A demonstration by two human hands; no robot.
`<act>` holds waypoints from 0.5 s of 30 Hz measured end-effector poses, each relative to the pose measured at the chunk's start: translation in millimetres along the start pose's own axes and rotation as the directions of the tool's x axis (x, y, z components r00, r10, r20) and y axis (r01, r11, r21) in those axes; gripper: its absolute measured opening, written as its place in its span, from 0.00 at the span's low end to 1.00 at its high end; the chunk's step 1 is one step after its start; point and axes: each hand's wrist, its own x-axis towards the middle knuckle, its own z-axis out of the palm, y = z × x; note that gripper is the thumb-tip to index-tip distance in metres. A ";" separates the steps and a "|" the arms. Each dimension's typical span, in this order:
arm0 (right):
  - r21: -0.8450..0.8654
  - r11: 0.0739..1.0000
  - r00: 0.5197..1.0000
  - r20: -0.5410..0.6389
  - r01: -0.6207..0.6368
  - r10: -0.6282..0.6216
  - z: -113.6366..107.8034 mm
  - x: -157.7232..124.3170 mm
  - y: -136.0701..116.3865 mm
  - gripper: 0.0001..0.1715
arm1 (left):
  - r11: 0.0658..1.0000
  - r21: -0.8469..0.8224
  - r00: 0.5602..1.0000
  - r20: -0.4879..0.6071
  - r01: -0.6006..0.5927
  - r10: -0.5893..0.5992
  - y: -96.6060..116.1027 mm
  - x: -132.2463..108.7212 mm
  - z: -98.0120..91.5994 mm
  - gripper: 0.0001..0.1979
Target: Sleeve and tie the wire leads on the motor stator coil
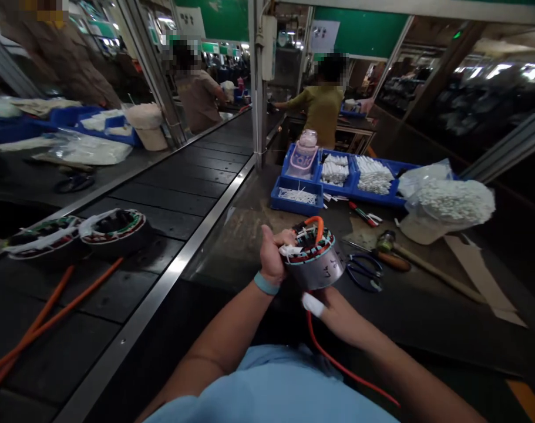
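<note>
A motor stator [318,269], a metal ring with windings, white ties and handwriting on its side, is held up in front of my body. My left hand [273,255] grips its left rim, thumb raised and fingers reaching over the windings. From below, my right hand [326,301] supports it, its fingers mostly hidden by the stator; something white is wrapped near the thumb. An orange sleeve [320,226] loops out of the stator's top. A red cable [324,351] hangs beneath and trails to the lower right.
Two more stators [113,229] with orange leads lie on the conveyor [161,200] at left. Scissors [364,271], a hammer [386,242], a screwdriver [394,260] and blue bins [296,200] of white tubes are on the bench. A full bag [447,205] stands right. Co-workers stand beyond.
</note>
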 end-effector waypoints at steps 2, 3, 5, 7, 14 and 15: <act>-0.026 1.000 1.000 -0.007 -0.007 0.006 4.8 18.7 -1.8 0.16 | 0.972 -0.121 0.971 -0.108 0.201 -0.214 -9.1 1.1 -1.0 0.38; -0.062 0.998 1.000 -0.010 -0.018 0.017 6.0 21.3 -1.9 0.14 | 0.940 -0.191 0.938 -0.151 0.281 -0.311 -13.1 3.5 -3.4 0.38; -0.148 0.989 0.997 0.069 -0.011 0.022 7.1 14.6 0.5 0.11 | 0.880 -0.298 0.880 -0.192 0.368 -0.434 -19.8 11.4 -9.3 0.38; -0.219 0.975 0.964 0.264 0.049 0.010 8.6 -1.9 6.3 0.08 | 0.859 -0.363 0.865 -0.212 0.362 -0.454 -24.2 22.0 -14.7 0.38; -0.397 0.917 0.898 0.412 0.026 0.153 -8.2 -34.1 38.1 0.11 | 0.982 0.181 0.965 -0.242 -0.058 0.102 -19.7 51.3 -29.0 0.33; -0.406 0.913 0.883 0.443 0.046 0.152 -19.7 -29.1 42.1 0.10 | 0.935 0.314 0.961 -0.162 -0.163 0.222 -17.8 51.0 -30.4 0.30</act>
